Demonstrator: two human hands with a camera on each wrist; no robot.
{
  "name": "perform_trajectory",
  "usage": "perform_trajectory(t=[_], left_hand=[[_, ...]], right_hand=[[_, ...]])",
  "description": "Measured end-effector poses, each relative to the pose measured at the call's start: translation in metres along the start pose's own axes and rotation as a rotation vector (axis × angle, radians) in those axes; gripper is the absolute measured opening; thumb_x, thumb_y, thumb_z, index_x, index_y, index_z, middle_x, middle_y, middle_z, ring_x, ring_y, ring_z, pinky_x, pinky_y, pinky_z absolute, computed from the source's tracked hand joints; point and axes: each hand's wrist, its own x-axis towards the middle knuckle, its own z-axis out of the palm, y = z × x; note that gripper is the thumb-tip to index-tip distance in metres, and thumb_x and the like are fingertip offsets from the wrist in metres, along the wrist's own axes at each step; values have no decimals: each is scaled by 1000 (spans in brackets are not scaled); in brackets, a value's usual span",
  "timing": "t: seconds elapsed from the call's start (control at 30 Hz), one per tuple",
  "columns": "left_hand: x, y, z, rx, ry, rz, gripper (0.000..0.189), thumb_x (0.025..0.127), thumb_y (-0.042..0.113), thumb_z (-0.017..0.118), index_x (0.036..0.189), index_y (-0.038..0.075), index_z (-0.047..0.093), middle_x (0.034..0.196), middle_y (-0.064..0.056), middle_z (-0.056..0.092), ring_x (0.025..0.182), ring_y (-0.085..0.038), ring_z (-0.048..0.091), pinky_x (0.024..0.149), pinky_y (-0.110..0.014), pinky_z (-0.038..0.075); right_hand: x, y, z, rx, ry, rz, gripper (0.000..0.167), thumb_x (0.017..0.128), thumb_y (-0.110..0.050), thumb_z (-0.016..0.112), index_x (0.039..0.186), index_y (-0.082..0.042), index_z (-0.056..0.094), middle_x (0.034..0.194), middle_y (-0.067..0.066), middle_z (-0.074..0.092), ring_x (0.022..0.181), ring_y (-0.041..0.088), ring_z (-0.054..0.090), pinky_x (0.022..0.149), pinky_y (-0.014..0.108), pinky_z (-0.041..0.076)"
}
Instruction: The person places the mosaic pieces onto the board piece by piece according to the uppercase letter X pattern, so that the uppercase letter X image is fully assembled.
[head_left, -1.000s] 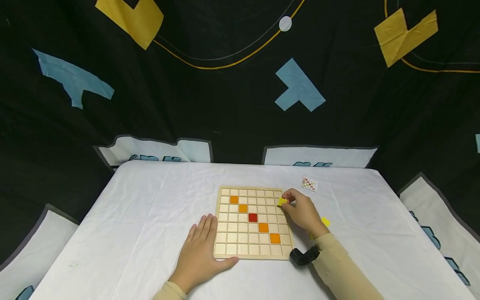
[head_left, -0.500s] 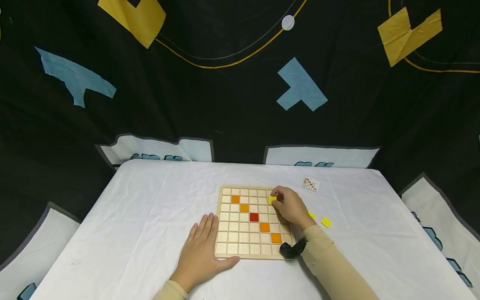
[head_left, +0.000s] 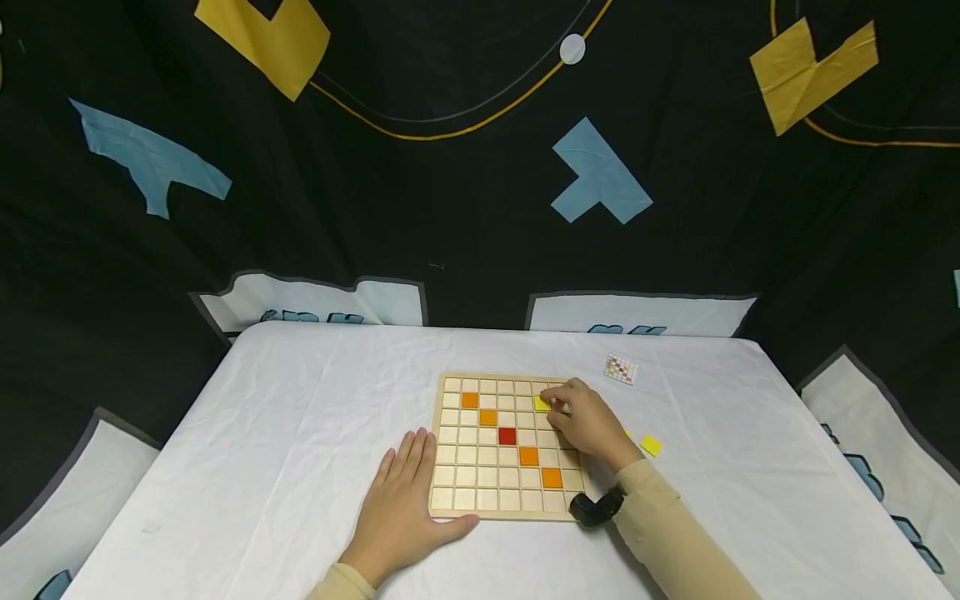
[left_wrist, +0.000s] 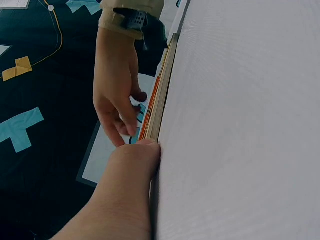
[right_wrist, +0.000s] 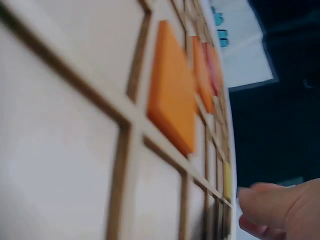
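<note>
A square wooden grid board (head_left: 487, 477) lies on the white-covered table. On it, several orange tiles (head_left: 528, 456) and one red tile (head_left: 507, 436) form a diagonal. My left hand (head_left: 401, 500) lies flat at the board's left edge, fingers straight, thumb along the near corner. A yellow tile (head_left: 542, 403) sits in a cell near the far right corner. Over that cell is my right hand (head_left: 592, 421), with the index fingertip at the tile and the thumb apart from it. In the right wrist view the yellow tile (right_wrist: 227, 180) lies beside the fingertips.
Another yellow tile (head_left: 651, 445) lies on the table right of the board, and one more is mostly hidden behind the right hand. A small card with a coloured grid pattern (head_left: 621, 368) lies beyond the board's far right corner. Black cloth hangs behind the table.
My right hand carried the yellow tile leftward from the board's right edge into a cell, then its thumb came away from the tile. The left hand has stayed in place.
</note>
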Motion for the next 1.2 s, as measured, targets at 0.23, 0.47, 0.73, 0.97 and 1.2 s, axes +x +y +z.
perform_trajectory(t=[0.23, 0.47, 0.73, 0.97, 1.2], left_hand=[[0, -1, -1, 4, -19, -8, 125, 71, 86, 58, 156, 1, 25, 165, -13, 22, 154, -30, 18, 125, -51, 17], [-1, -2, 0, 4, -4, -2, 124, 71, 86, 58, 155, 0, 27, 164, -14, 24, 154, -31, 20, 124, -51, 19], [-1, -1, 0, 9, 4, 5, 123, 71, 86, 57, 155, -1, 28, 164, -15, 26, 153, -31, 21, 124, -51, 19], [0, -1, -1, 5, -28, -2, 124, 72, 86, 56, 156, 0, 26, 164, -15, 24, 154, -31, 18, 125, -51, 18], [0, 0, -1, -1, -17, 0, 124, 71, 85, 58, 155, 0, 26, 165, -15, 23, 154, -31, 19, 125, -51, 18]], right_hand=[[-16, 20, -23, 23, 119, 74, 33, 99, -12, 56, 131, -10, 61, 109, 10, 63, 71, 18, 48, 64, 30, 40], [-32, 40, -34, -76, 92, 140, 36, 96, -18, 61, 130, -7, 62, 105, 10, 63, 81, 21, 54, 72, 35, 45], [-50, 50, -42, -225, 18, 180, 41, 86, -24, 76, 123, -6, 68, 114, 14, 64, 103, 34, 58, 86, 53, 51], [-58, 52, -41, -209, 15, 156, 25, 85, -17, 78, 106, -7, 70, 94, 5, 65, 89, 25, 58, 78, 44, 51], [-50, 41, -39, -119, 25, 179, 17, 89, -14, 73, 102, -15, 63, 96, 5, 67, 83, 22, 56, 69, 36, 46]])
